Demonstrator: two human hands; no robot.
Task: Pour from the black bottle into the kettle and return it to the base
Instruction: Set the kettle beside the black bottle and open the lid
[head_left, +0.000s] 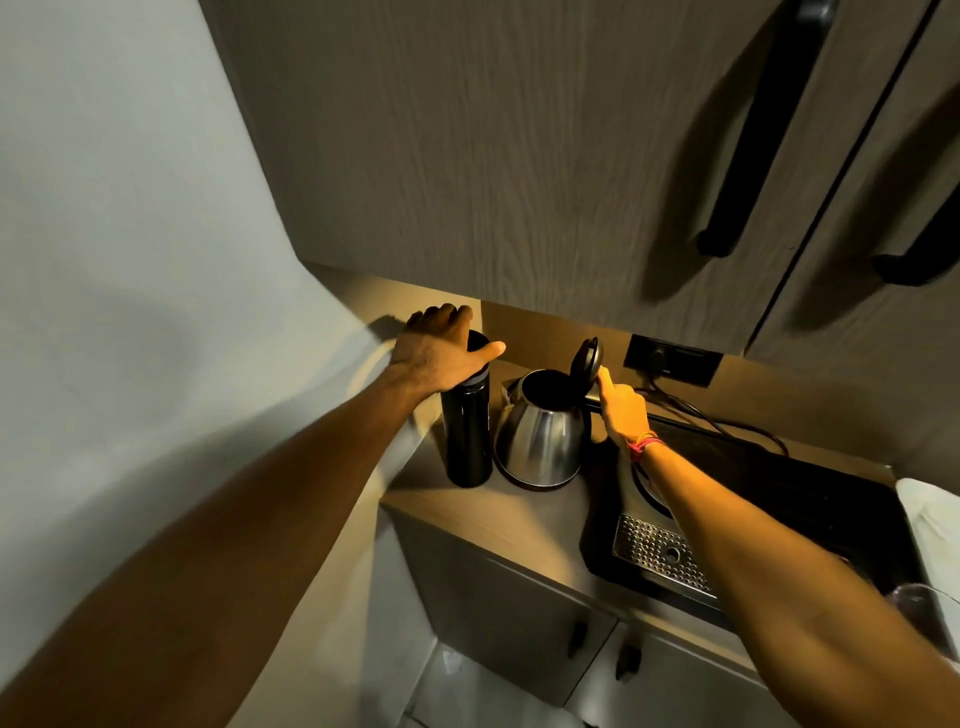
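The black bottle (467, 436) stands upright at the back left of the wooden counter (519, 525). My left hand (441, 348) lies over its top, fingers curled round the cap and thumb stretched right. Right beside it the steel kettle (543, 436) sits on its dark base (537, 484), its black lid (587, 358) tipped up and the mouth open. My right hand (621, 405) is closed round the kettle's handle behind the body, thumb touching the lid's lower edge. The handle itself is hidden.
A black tray (810, 499) with a perforated metal drip grate (657, 551) fills the counter to the right. A wall socket (672, 358) with cords lies behind it. A white cloth (930, 514) and a glass (924, 608) sit far right. Cupboard doors hang low overhead.
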